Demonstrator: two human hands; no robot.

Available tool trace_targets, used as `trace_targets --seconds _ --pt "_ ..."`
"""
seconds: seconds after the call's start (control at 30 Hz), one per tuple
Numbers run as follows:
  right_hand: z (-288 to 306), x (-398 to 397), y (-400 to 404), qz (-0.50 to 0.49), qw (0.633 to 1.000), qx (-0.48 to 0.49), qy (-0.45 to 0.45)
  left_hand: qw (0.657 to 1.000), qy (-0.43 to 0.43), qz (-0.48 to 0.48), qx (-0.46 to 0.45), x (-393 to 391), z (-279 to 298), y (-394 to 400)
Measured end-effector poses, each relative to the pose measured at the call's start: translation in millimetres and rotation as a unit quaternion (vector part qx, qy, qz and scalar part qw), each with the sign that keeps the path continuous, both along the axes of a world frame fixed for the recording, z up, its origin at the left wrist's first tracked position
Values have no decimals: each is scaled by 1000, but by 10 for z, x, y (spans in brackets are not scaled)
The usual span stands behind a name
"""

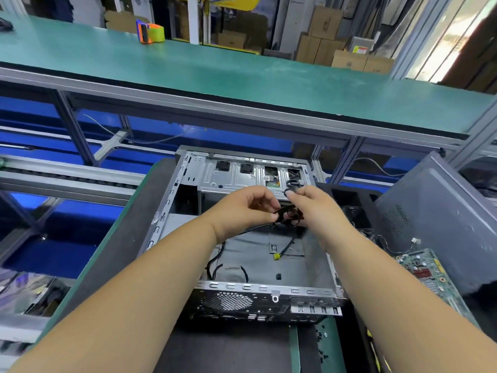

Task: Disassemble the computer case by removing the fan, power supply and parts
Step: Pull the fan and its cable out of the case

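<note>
Two hands (247, 208) (313, 208) hold cable (286, 215) over case (269, 288).

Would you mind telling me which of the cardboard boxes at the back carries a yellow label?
It is the pale cardboard box at the right of the stack, beside the grey metal post; the yellow label sits at its top edge, while the other boxes show none.

Factory assembly line: green-matted benches (242, 76), stacked cartons (322, 36).
</note>
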State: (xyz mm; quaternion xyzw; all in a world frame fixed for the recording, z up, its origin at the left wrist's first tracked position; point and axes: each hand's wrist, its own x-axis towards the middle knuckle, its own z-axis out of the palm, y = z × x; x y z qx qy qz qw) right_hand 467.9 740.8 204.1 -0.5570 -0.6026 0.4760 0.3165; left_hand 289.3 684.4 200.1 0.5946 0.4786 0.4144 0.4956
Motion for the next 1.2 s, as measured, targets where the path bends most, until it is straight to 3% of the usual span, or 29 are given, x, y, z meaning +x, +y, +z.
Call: trace_targets --seconds 0.13,0.27,0.43,0.73,0.9,1.0,1.1,1.2 --pt "111 255 27 -29 996 84 -27 1000 20 -12 16 156 171 -19" --pt "94 763 124 -123 984 128 -7 996 57 57 31 237 240 -8" --pt "-119 1603 275 -202 969 107 -91 989 55 137 -1 401 139 7" --pt "-664 2254 664 -110 921 57 -370 989 97 109 -34 983 -22 40" --pt "-957 2319 757 -33 877 93 -471 982 163 93 -31 1208 -55 45" --pt "-1098 2361 690 40 830 104 -546 978 181 96 -25 1292 -49 41" --pt "-1218 2417 605 95 809 103 -571 978 182 97 -21 1358 -52 44" --pt "-1246 2456 540 86 825 103 -549 977 194 93 -20 1393 -63 26"
